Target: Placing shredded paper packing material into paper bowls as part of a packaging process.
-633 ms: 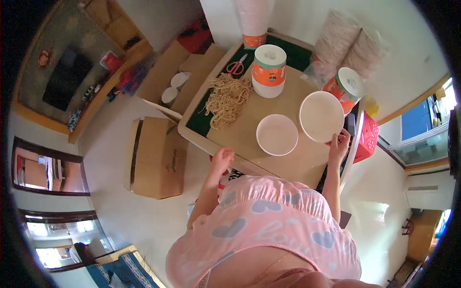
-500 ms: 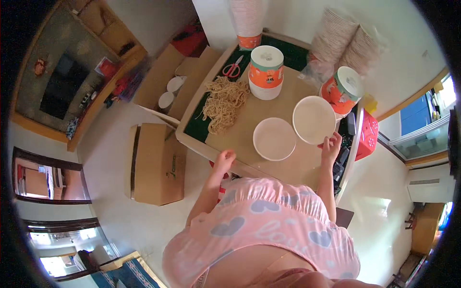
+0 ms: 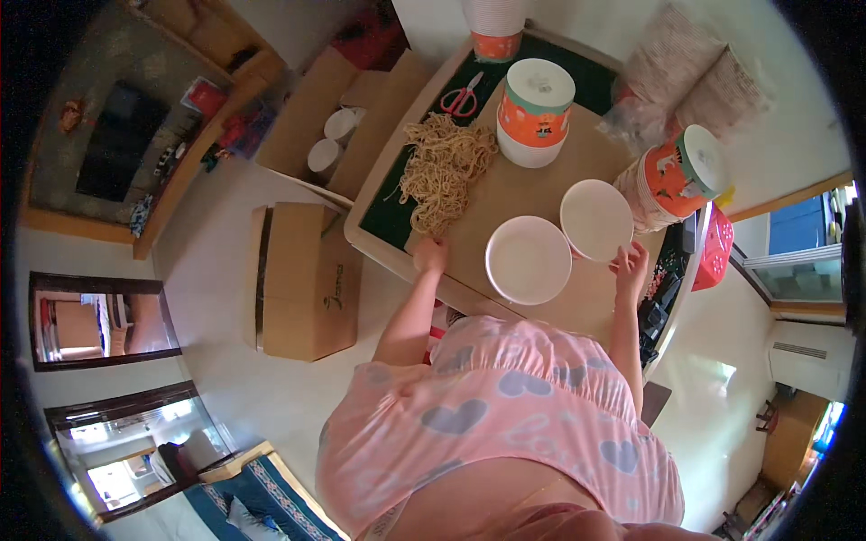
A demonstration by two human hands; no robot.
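— While the person leans over the table [image 3: 505, 194], where does each hand sit?

— Take the nearer white bowl [image 3: 528, 260] as the mark. The left hand [image 3: 431, 253] lies to its left, at the near end of the pile of dry noodles [image 3: 444, 171], fingertips touching the lowest strands; whether the fingers are closed on any of them is too small to tell.

— And the right hand?

— The right hand [image 3: 630, 267] is on the bowl's other side, fingers loosely spread, tips at the near rim of the second white bowl [image 3: 596, 219] — touching it, not wrapped round it.

— How do the two bowls stand?

— Side by side, rims almost meeting, both upright and showing white insides.

— What else is around that nearer bowl?

— Beyond it, an orange and white stack of bowls [image 3: 536, 113]. Further right, past the second bowl, another orange stack [image 3: 672, 178] tilted on its side. Red-handled scissors [image 3: 462, 97] lie beyond the noodles on the green mat [image 3: 388, 212]. Off the table to the left, a cardboard box [image 3: 302, 279] sits on the floor.
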